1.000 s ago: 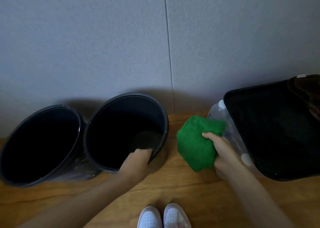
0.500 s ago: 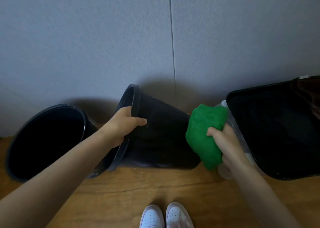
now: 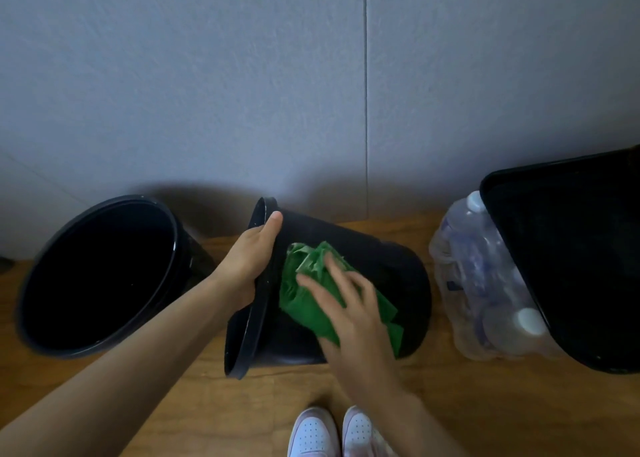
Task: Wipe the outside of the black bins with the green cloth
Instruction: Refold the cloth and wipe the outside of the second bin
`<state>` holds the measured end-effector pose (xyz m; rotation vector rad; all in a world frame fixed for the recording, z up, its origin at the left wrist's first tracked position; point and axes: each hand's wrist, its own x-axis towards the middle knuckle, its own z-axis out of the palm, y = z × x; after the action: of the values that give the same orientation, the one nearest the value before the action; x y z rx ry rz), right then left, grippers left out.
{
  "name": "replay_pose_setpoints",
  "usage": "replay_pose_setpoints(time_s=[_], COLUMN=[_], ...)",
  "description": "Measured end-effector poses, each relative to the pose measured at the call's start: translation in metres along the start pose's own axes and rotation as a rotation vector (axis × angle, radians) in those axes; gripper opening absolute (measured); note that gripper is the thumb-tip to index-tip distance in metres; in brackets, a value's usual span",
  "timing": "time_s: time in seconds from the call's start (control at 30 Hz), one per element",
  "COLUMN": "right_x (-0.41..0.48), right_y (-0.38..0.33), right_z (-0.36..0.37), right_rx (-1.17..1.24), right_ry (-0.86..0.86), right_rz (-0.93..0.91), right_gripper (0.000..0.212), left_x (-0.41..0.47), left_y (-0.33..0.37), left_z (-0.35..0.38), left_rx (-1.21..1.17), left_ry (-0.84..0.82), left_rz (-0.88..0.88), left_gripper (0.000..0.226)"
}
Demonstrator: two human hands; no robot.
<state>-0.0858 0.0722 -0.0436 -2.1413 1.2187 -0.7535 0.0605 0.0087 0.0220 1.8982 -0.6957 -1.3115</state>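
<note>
A round black bin lies tipped on its side on the wooden floor, mouth turned left. My left hand grips its rim, thumb over the top edge. The green cloth lies crumpled on the bin's outer wall just right of the rim. My right hand presses on the cloth with spread, fairly straight fingers. A second round black bin leans at the left, its mouth facing me. A rectangular black bin stands at the right.
A shrink-wrapped pack of plastic water bottles sits between the tipped bin and the rectangular bin. A grey wall rises right behind everything. My white shoes show at the bottom edge on the wooden floor.
The middle bin went from upright to lying on its side, held by my left hand at the rim. My right hand brought the cloth left onto the bin's outer wall.
</note>
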Motion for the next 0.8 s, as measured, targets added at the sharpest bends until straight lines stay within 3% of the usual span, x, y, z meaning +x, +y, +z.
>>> replay_pose_setpoints(time_s=[0.13,0.33,0.47,0.6,0.73,0.8], right_x=[-0.008,0.011,0.056,0.092,0.085,0.078], right_y=[-0.007,-0.002,0.005,0.052,0.100,0.103], right_z=[0.021,0.034,0.020,-0.002,-0.014,-0.014], right_rx=[-0.122,-0.204,-0.133,0.013,-0.050,-0.069], right_ry=[0.063,0.122,0.165,-0.004,-0.096,-0.024], right_rz=[-0.144,-0.095,0.130,0.411,0.729,0.766], right_gripper=[0.052,0.053,0.050,0.044,0.044,0.042], left_x=[0.002,0.008,0.008,0.004,-0.006,-0.010], left_y=[-0.002,-0.002,-0.008,-0.015,-0.018,-0.018], left_z=[0.001,0.001,-0.002,-0.006,-0.006,-0.004], left_rx=[-0.035,0.072,0.167,0.199,0.262,0.269], left_ry=[-0.020,-0.035,-0.025,0.015,-0.011,-0.031], left_rz=[0.000,0.006,0.074,0.118,0.206,0.249], left_gripper=[0.042,0.041,0.041,0.041,0.045,0.046])
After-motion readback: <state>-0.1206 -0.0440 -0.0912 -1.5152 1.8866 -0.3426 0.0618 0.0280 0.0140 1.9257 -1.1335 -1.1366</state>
